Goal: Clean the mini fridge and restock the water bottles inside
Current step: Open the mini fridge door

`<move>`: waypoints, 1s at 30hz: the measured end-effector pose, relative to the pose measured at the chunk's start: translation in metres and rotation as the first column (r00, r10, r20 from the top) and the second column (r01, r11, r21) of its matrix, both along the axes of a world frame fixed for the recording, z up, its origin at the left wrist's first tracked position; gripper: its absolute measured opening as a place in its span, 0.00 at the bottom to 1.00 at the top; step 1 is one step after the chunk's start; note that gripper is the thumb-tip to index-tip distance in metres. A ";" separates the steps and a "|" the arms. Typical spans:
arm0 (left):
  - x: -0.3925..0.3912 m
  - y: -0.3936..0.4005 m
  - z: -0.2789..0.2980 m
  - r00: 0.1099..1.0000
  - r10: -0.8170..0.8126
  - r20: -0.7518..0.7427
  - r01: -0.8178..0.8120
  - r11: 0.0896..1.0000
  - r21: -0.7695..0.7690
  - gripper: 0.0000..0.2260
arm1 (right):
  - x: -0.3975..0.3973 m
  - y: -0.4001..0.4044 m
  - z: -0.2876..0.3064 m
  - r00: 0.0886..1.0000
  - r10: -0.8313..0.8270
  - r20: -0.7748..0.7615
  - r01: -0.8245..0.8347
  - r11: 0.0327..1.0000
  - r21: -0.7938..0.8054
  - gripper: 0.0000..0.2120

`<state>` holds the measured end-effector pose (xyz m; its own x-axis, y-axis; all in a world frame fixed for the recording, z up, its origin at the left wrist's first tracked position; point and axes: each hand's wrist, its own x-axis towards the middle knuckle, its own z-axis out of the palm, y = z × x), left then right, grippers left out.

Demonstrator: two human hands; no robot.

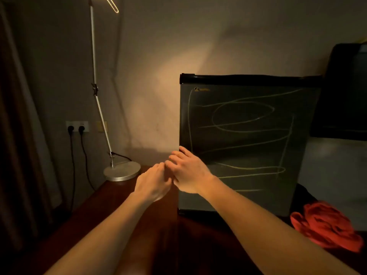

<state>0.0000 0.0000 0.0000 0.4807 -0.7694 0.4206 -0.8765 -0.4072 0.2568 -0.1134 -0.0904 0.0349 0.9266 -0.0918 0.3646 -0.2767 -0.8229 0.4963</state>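
The fridge [246, 143] is standing upright on the right of the dark wooden top, its door shut and facing the near side. It is showing a dark grey door with a glossy black band along the top, a small yellow logo at the upper left corner, and pale looping streaks smeared across the whole front. Its left edge is sitting near the middle of the scene.
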 end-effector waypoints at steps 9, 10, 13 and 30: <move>0.014 -0.007 -0.006 1.000 -0.009 0.012 0.009 1.000 -0.014 0.15 | 0.014 -0.003 0.007 0.964 -0.244 -0.109 0.209 0.942 -0.262 0.19; 0.014 -0.005 -0.006 1.000 -0.003 0.009 0.003 1.000 -0.010 0.15 | 0.015 -0.002 0.008 0.954 -0.270 -0.127 0.223 0.928 -0.298 0.19; 0.013 0.000 -0.007 1.000 -0.001 0.001 0.001 1.000 -0.005 0.14 | 0.015 0.005 0.008 0.922 -0.337 -0.193 0.248 0.893 -0.376 0.21; 0.005 -0.005 -0.017 0.996 -0.005 -0.089 0.009 0.999 0.050 0.18 | 0.026 -0.011 0.018 0.875 -0.417 -0.247 0.223 0.799 -0.558 0.22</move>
